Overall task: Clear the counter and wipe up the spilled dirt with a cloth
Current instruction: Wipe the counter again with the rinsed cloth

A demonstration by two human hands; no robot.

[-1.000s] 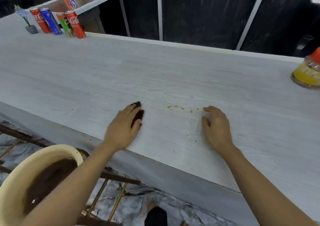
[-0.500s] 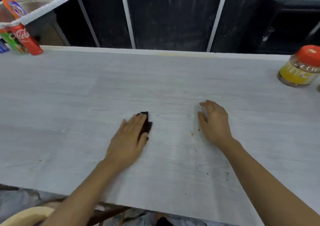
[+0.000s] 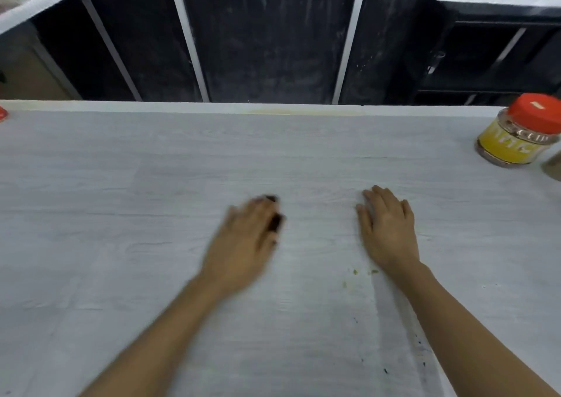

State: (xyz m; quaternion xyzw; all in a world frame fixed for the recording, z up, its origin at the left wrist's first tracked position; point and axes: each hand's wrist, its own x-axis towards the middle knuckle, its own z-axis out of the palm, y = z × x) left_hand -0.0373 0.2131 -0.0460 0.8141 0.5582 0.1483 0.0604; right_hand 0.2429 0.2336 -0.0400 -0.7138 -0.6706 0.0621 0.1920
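Left hand (image 3: 243,244) presses flat fingers on the cloth (image 3: 275,222) mid-tabletop (image 3: 121,184), right hand (image 3: 387,229) lies flat, empty; unpinched, the cloth could slip free, or a sweep could miss the crumbs (image 3: 364,272) by the right wrist.

**Palms down, both arms reaching forward**

The left hand (image 3: 243,244), motion-blurred, lies palm down with its fingers stretched out, pressing a dark cloth (image 3: 275,222) onto the counter (image 3: 121,184). The right hand (image 3: 387,229) rests flat, well apart from it, fingers straight and close together. Both bare forearms come in over the counter's near edge.
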